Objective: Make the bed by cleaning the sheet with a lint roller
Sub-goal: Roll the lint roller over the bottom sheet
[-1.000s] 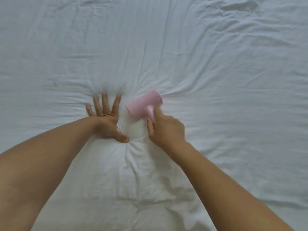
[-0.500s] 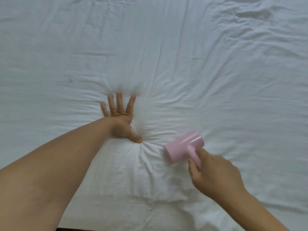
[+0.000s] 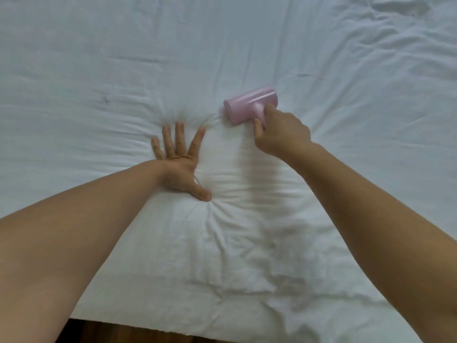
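A white, wrinkled sheet (image 3: pixel 247 50) covers the bed and fills nearly the whole view. My left hand (image 3: pixel 180 164) presses flat on it with fingers spread, and creases radiate out from under the palm. My right hand (image 3: pixel 279 134) grips the handle of a pink lint roller (image 3: pixel 249 105). The roller's drum lies on the sheet just right of and beyond my left fingertips. The handle is mostly hidden inside my fist.
The near edge of the bed (image 3: pixel 173 329) runs along the bottom, with a strip of dark wooden floor (image 3: pixel 138 336) below it. Heavier rumples in the sheet sit at the far right (image 3: pixel 400 11).
My right hand has pushed the lint roller away from me, from beside my left thumb to beyond my left fingertips. My left hand has stayed pressed on the sheet.
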`<action>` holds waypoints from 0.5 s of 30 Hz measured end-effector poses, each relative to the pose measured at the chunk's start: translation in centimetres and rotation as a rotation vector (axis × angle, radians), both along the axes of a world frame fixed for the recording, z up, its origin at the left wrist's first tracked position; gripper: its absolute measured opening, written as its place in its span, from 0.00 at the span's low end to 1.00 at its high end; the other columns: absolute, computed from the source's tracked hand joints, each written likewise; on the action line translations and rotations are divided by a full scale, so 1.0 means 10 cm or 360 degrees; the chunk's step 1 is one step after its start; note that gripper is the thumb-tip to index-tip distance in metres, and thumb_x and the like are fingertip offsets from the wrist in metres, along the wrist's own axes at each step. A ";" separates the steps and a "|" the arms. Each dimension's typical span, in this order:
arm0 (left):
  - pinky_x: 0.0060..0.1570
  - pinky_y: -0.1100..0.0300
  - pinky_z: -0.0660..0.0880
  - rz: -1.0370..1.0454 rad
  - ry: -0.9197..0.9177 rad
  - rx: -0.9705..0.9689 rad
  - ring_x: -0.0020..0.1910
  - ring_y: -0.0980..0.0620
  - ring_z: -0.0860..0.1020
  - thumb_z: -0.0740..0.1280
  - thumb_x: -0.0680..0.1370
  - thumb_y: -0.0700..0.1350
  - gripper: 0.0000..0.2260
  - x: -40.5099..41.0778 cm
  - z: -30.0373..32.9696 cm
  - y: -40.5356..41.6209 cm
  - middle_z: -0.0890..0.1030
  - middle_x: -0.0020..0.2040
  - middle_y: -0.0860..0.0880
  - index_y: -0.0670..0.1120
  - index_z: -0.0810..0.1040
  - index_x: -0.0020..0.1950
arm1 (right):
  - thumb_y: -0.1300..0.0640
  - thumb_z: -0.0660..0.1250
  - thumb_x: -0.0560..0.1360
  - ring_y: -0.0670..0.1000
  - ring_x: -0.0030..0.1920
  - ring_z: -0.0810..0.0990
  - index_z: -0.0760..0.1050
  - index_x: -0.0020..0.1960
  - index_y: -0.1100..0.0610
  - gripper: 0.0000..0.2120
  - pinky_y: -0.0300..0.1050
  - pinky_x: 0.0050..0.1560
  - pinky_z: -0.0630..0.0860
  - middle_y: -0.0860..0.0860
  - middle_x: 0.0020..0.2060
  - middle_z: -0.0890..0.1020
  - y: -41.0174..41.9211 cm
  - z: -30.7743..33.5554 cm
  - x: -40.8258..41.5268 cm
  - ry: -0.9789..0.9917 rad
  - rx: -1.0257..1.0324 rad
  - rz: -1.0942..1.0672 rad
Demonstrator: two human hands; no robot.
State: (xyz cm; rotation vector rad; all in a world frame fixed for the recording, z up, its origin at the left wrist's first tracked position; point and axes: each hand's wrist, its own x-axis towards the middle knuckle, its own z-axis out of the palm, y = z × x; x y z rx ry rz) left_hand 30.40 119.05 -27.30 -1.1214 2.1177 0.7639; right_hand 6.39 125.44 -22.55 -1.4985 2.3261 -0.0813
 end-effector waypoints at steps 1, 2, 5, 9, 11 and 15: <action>0.67 0.31 0.23 0.0011 -0.0002 -0.0024 0.65 0.34 0.14 0.76 0.53 0.77 0.74 0.00 0.01 0.02 0.12 0.67 0.40 0.63 0.13 0.67 | 0.45 0.55 0.81 0.61 0.44 0.77 0.66 0.60 0.52 0.14 0.50 0.43 0.69 0.53 0.43 0.75 0.39 0.01 -0.02 0.0012 -0.0002 0.0009; 0.68 0.31 0.23 0.0030 0.0004 -0.0055 0.66 0.34 0.14 0.76 0.53 0.77 0.74 -0.01 0.03 0.05 0.13 0.68 0.41 0.63 0.13 0.67 | 0.44 0.55 0.81 0.62 0.44 0.79 0.65 0.63 0.51 0.15 0.49 0.41 0.69 0.52 0.41 0.76 0.83 0.01 -0.05 0.0022 0.0014 0.0021; 0.69 0.34 0.23 0.0122 -0.0002 -0.0208 0.69 0.38 0.16 0.78 0.53 0.75 0.74 -0.03 0.11 0.18 0.16 0.72 0.43 0.65 0.16 0.70 | 0.43 0.54 0.81 0.60 0.39 0.80 0.62 0.70 0.48 0.20 0.48 0.34 0.68 0.50 0.38 0.79 2.18 0.09 -0.11 0.0061 0.0121 0.0079; 0.78 0.36 0.36 0.0360 -0.0036 -0.0427 0.80 0.39 0.30 0.78 0.70 0.61 0.61 -0.17 0.25 0.60 0.28 0.81 0.44 0.57 0.29 0.81 | 0.43 0.55 0.79 0.54 0.28 0.69 0.61 0.60 0.44 0.12 0.46 0.26 0.61 0.46 0.27 0.70 3.31 0.25 -0.23 0.0011 0.0207 0.0126; 0.80 0.38 0.47 0.0456 0.0125 -0.0514 0.83 0.41 0.40 0.70 0.80 0.50 0.43 -0.34 0.24 0.99 0.39 0.84 0.46 0.52 0.43 0.85 | 0.42 0.57 0.79 0.55 0.28 0.71 0.63 0.55 0.46 0.09 0.47 0.27 0.62 0.46 0.27 0.73 3.40 0.34 -0.32 -0.0035 0.0178 0.0128; 0.80 0.41 0.46 0.0610 0.0352 -0.0475 0.83 0.42 0.42 0.62 0.83 0.57 0.34 -0.62 0.16 1.77 0.42 0.85 0.49 0.55 0.48 0.85 | 0.42 0.55 0.81 0.60 0.35 0.72 0.67 0.53 0.53 0.14 0.50 0.35 0.67 0.51 0.34 0.75 2.70 0.46 -0.53 -0.0138 -0.0105 0.0127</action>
